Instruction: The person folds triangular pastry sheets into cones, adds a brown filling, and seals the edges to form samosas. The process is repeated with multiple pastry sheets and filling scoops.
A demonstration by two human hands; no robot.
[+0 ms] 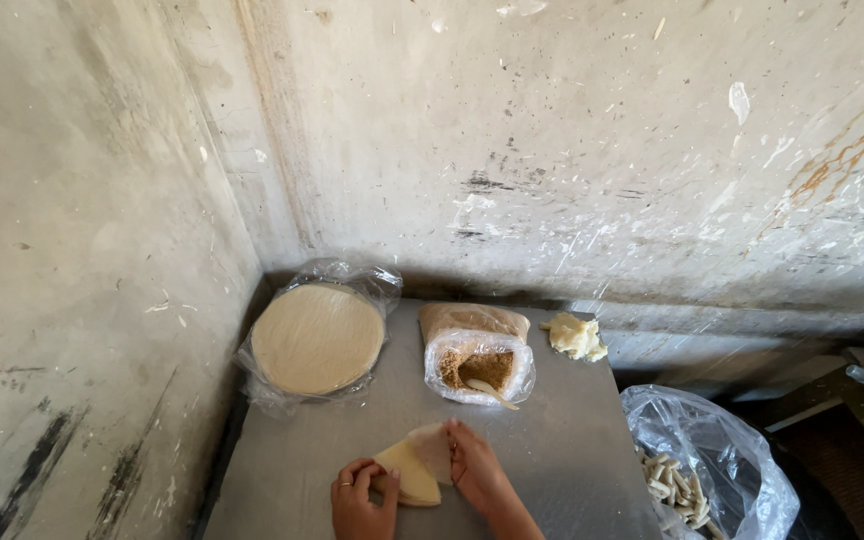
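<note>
Left hand [360,497] pins the near edge of the pale, thin, folded pastry sheet [414,465] flat; right hand [474,466] pinches its upper flap. Judgement: fold snugly, press the seam. Sheet is cream, wedge-shaped, lying at the near middle of the grey metal bench [562,450].

Stained, scuffed concrete walls [572,150] corner a grey table [562,440].
</note>
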